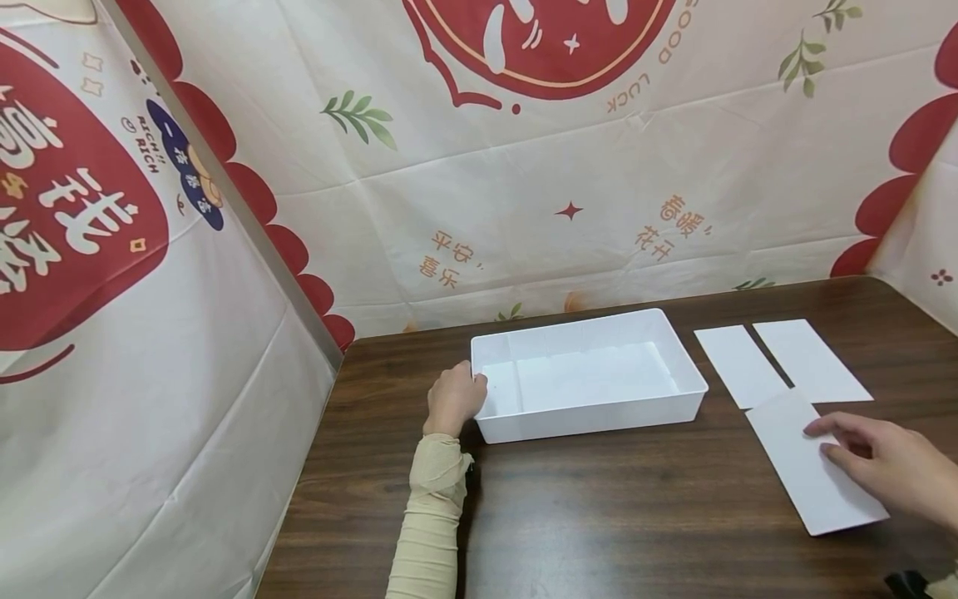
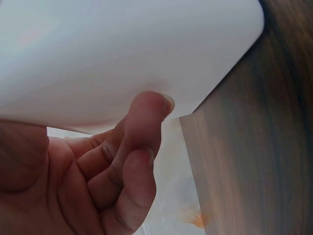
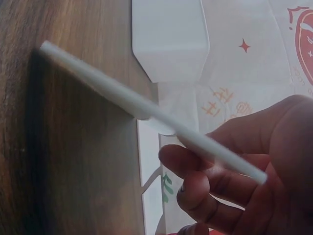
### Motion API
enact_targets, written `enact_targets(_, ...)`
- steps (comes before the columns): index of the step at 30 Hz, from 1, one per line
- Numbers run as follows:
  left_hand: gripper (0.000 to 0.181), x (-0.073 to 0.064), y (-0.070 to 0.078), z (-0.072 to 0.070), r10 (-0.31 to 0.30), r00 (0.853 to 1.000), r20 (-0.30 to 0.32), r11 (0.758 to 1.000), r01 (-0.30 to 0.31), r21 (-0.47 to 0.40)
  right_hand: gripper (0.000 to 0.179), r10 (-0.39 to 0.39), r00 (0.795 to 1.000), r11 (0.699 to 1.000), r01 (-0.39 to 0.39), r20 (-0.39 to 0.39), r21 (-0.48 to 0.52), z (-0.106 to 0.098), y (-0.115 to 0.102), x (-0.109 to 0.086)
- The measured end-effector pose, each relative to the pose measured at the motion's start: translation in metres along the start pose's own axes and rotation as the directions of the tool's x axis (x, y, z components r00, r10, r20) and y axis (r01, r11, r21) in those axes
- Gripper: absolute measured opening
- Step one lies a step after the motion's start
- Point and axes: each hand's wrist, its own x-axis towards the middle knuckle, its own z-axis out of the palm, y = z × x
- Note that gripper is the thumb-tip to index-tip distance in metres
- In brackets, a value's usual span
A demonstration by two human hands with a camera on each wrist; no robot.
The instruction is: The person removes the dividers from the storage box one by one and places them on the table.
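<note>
A shallow white rectangular tray (image 1: pixel 591 416) stands on the brown table, its open side up. My left hand (image 1: pixel 454 398) grips its left end wall, with fingertips against the white wall (image 2: pixel 122 58) in the left wrist view. On the right, my right hand (image 1: pixel 886 457) holds a thin white rectangular panel (image 1: pixel 804 466) between thumb and fingers. That panel (image 3: pixel 122 95) appears nearly edge-on and tilted in the right wrist view. Two similar white panels (image 1: pixel 741 366) (image 1: pixel 812 362) lie side by side beyond it, right of the tray; the held one overlaps their near edges in the head view.
The dark wood-grain table (image 1: pixel 599 507) extends in front of the tray. Behind it hangs a white printed cloth (image 1: pixel 509 208) with red scalloped borders, and another printed cloth (image 1: pixel 187 374) hangs along the left side.
</note>
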Motion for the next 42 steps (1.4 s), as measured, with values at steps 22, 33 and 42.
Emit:
enact_targets(22,0.034,0.0,0.002,-0.002,-0.007,1.0,0.005,1.0,0.007,-0.007,0.026,-0.076,0.997,0.996,0.077,0.02,-0.052,0.008,0.014,-0.004)
enact_targets(33,0.034,0.0,0.003,-0.001,-0.002,1.0,0.008,1.0,0.002,-0.008,0.027,-0.034,0.968,0.998,0.046,0.247,-0.043,0.006,0.03,0.006)
enact_targets(42,0.035,0.0,0.003,-0.002,-0.006,1.0,0.015,1.0,0.006,-0.003,0.034,-0.076,0.953,0.997,0.08,0.295,-0.001,0.01,0.041,0.006)
